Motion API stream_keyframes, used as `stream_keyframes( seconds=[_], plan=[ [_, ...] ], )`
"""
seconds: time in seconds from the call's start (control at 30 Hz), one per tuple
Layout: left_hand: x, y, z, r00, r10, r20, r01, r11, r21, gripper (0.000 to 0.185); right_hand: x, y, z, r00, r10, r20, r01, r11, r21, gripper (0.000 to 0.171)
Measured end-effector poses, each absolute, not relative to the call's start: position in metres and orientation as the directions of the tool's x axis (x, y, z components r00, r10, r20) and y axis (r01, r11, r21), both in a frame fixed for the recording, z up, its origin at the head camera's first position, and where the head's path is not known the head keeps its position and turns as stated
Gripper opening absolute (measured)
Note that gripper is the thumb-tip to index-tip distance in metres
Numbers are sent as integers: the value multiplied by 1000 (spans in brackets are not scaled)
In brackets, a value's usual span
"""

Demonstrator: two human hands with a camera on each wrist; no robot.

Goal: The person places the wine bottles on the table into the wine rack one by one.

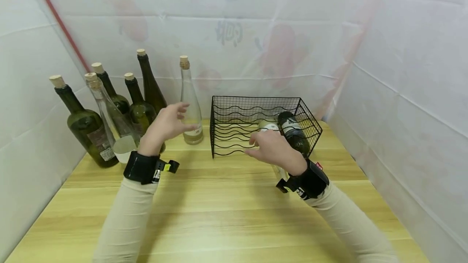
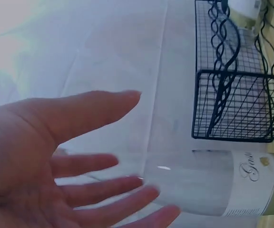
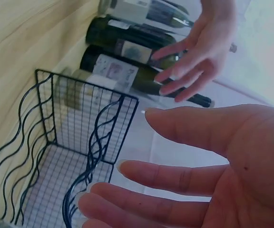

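Observation:
A black wire rack stands at the back of the wooden table. A dark bottle and a pale bottle lie in its right side. My right hand hovers open at the rack's front right, fingers spread, holding nothing. Left of the rack stands a corked clear bottle. My left hand is open beside it, fingers spread toward the glass but apart from it. In the left wrist view the clear bottle lies just past my fingertips, with the rack beyond. The right wrist view shows my right hand open above the rack.
Several corked bottles stand at the back left: a big green bottle, a slim clear one and darker ones behind my left hand. White sheet walls close in the table on three sides.

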State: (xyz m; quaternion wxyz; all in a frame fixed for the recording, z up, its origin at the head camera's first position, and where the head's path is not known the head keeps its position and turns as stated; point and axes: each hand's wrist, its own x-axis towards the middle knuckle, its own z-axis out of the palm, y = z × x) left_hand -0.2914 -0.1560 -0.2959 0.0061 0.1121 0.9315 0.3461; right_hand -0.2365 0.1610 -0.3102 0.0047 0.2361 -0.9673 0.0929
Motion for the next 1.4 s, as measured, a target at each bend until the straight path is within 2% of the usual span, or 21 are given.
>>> stream_keyframes(
  seconds=[0.13,0.33,0.47,0.7,1.0,1.17,1.4],
  plan=[
    [-314,-165,-289,-987,147,65,154,751,642,95,-237,154,-310,-876,-482,31,-477,853,-210,35],
    [-343,-175,-285,-995,95,-21,59,759,648,108,-236,145,-309,-853,-516,-80,-482,837,-258,39],
    [-357,-174,-283,-991,120,-55,50,729,683,104,-235,144,-311,-847,-509,-157,-457,845,-277,43],
    [-380,-172,-291,-978,170,-124,14,641,767,103,-236,140,-317,-812,-549,-197,-488,825,-286,44],
    [-394,-170,-315,-987,145,-73,22,565,825,93,-237,136,-320,-724,-639,-261,-558,764,-323,40],
    [-393,-169,-321,-990,138,-21,62,565,823,78,-237,136,-323,-720,-630,-291,-538,771,-341,41],
    [-384,-168,-316,-986,168,6,107,598,794,69,-239,138,-324,-730,-615,-298,-520,783,-341,42]
  ],
)
